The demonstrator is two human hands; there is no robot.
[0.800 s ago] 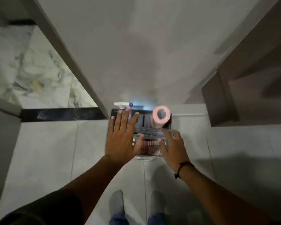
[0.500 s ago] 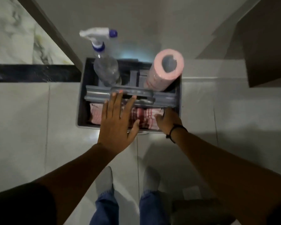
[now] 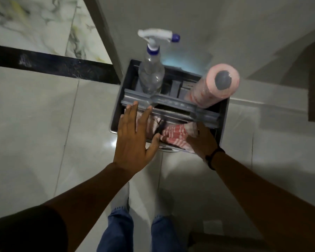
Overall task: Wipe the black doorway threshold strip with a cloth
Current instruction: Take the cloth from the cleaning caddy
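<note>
a person stands over a grey caddy (image 3: 224, 113) that sits on the pale tiled floor (image 3: 35, 128), against the foot of a white wall (image 3: 171, 19). the left hand (image 3: 135, 140) is held flat above the near left part of the caddy, fingers spread and straight, holding nothing; its fingertips reach the grey handle bar (image 3: 173, 106) that runs across the caddy. the right hand (image 3: 202, 140) is down in the near compartment, resting on a red and white checked cloth (image 3: 173, 134) that lies bunched there. its fingers curl into the cloth, but whether they have a grip on it i cannot tell. a dark band (image 3: 215, 157) circles the right wrist.

in the far compartment a clear spray bottle (image 3: 151, 73) with a white and blue trigger head stands upright on the left, and a pink roll (image 3: 215, 86) leans on the right, its top end turned toward the camera.

the black threshold strip (image 3: 53, 66) runs along the floor to the left of the caddy, between the pale tiles and the marble floor (image 3: 35, 24) beyond, ending at the door frame (image 3: 105, 33). pale smudges show on it. nothing touches it. blue jeans (image 3: 116, 231) and two feet show at the bottom.
</note>
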